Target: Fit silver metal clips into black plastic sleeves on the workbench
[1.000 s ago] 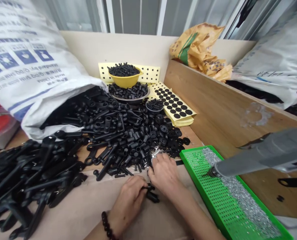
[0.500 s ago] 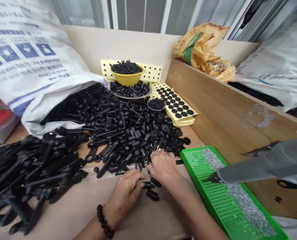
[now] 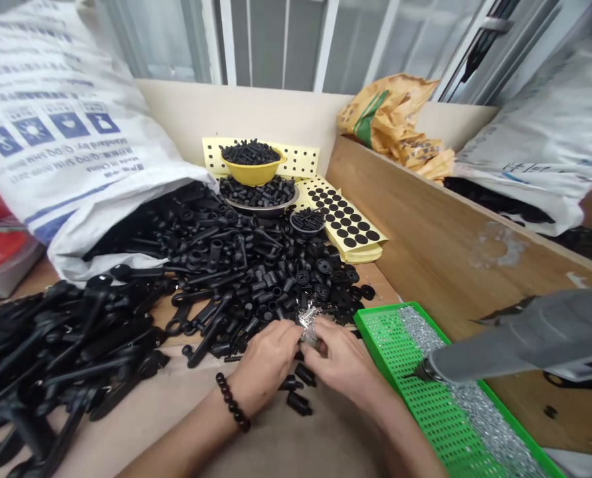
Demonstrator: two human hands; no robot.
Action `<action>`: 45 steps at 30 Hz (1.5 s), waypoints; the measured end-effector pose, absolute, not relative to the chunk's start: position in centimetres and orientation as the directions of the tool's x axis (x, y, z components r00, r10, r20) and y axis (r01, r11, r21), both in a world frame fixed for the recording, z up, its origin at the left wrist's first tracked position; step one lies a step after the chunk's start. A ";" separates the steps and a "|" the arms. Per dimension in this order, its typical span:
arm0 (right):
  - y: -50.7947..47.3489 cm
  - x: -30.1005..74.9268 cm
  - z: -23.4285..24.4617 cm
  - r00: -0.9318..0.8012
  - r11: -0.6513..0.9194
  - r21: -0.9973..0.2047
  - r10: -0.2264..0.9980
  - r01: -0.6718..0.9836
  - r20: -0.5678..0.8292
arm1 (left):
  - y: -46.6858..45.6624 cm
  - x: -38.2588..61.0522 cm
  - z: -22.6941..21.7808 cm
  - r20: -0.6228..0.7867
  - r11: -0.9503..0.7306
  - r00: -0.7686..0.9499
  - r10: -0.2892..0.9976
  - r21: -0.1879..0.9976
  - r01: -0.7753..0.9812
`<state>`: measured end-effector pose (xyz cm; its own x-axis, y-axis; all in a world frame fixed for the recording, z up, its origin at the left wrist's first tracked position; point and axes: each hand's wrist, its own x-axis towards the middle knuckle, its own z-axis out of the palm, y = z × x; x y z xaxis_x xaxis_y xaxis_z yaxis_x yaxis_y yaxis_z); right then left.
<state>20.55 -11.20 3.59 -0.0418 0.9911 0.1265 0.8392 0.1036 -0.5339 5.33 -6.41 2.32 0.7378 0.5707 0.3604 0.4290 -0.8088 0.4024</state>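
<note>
My left hand (image 3: pixel 266 358), with a dark bead bracelet (image 3: pixel 232 401) on its wrist, and my right hand (image 3: pixel 343 362) meet at the front edge of a heap of black plastic parts (image 3: pixel 256 265). Between their fingertips glints a small silver metal piece (image 3: pixel 308 322). My right fingers pinch it, while my left fingers curl closed beside it, partly hiding whatever they touch. Just below the hands lie several loose black plastic cylinders (image 3: pixel 298 392). To my right sits a green perforated tray (image 3: pixel 440 392) spread with tiny silver pieces.
A grey electric screwdriver (image 3: pixel 525 338) hangs over the tray. Long black handles (image 3: pixel 71 352) lie at left, beside a spilling white woven sack (image 3: pixel 51 119). Behind the heap stand a yellow bowl (image 3: pixel 252 171) of black parts and a sheet of black rubber dots (image 3: pixel 345 222). A wooden board (image 3: pixel 455 265) runs along the right.
My hands have come closer together and risen toward the heap. The silver piece now sits between my fingertips, and my left wrist has moved right. The view has shifted slightly.
</note>
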 end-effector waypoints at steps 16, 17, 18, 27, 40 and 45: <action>-14.0 20.6 2.2 -0.091 0.293 -0.579 0.931 0.761 0.352 | -7.3 2.1 3.9 0.335 -0.804 0.731 0.594 0.238 0.544; -14.0 20.7 2.2 -0.074 0.283 -0.591 0.933 0.755 0.352 | -6.8 2.0 4.2 0.333 -0.796 0.725 0.603 0.186 0.576; -14.0 20.7 2.2 -0.056 0.275 -0.600 0.932 0.751 0.357 | -6.4 1.9 4.4 0.317 -0.786 0.726 0.611 0.130 0.604; -13.8 20.3 3.1 0.030 0.296 -0.581 0.874 0.758 0.485 | -4.9 2.6 3.8 0.302 -0.764 0.703 0.643 0.204 0.612; -13.6 18.6 4.9 0.029 0.397 -0.538 0.785 0.744 0.619 | -7.4 3.8 6.0 -0.370 0.468 0.321 0.872 0.822 -0.324; -13.7 18.3 4.5 -0.057 0.394 -0.363 0.740 0.845 0.670 | -8.3 4.2 5.9 -0.366 0.488 0.394 0.843 0.828 -0.276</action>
